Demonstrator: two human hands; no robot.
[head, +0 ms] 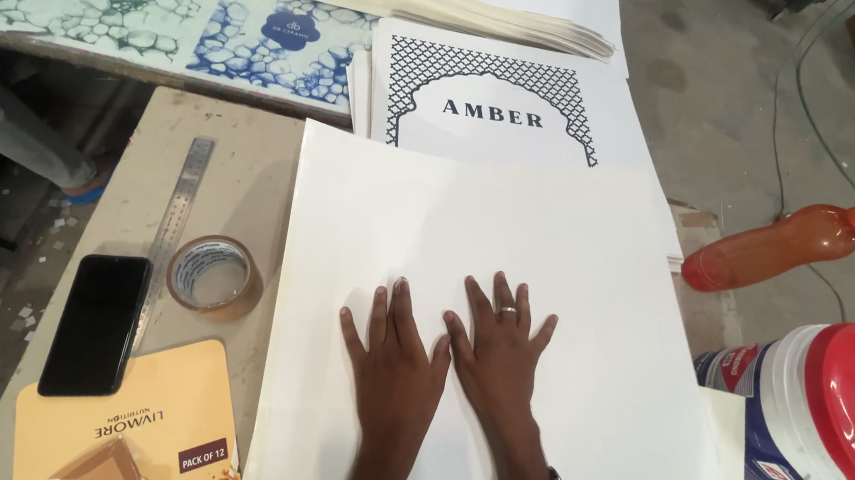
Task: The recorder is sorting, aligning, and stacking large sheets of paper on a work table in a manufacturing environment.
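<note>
Two hands (446, 354), one phone (95, 321), one tape roll (211, 272), one metal ruler (180, 205), one orange bottle (789, 243), one red-lidded tub (830, 404)

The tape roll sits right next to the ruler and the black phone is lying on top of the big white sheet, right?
Not quite. The head view shows the black phone lying on the tan table, partly on an orange card, left of the white sheet. The tape roll does sit beside the ruler.

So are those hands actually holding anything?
No. The left hand and right hand lie flat, palms down, side by side on the white sheet, pressing it, not gripping.
</note>
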